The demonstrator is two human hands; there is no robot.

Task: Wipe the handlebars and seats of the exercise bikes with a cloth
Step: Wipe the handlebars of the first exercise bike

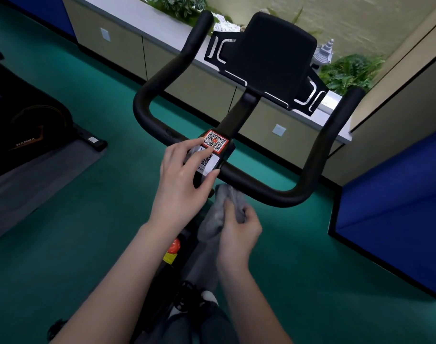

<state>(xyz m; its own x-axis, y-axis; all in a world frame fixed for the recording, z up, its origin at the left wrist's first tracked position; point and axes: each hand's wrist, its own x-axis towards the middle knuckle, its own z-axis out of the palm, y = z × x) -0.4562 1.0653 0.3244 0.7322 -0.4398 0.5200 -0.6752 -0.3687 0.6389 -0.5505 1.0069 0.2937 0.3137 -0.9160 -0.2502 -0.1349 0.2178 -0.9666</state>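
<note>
A black U-shaped handlebar (311,167) of an exercise bike fills the middle of the view, with a black tablet holder (269,58) above its stem. My left hand (182,180) grips the centre block of the bar, fingers over the red QR sticker (218,140) and thumb curled round the near side. My right hand (239,234) holds a grey cloth (219,209) bunched in its fingers, just below the bar to the right of the centre block. The cloth's top edge touches the bar's underside. The seat is not in view.
A second black exercise bike (30,125) stands at the left on a grey mat (45,175). A low beige cabinet (127,50) with plants runs along the far side. A blue padded panel (395,212) stands at the right. Green floor (311,269) lies all round.
</note>
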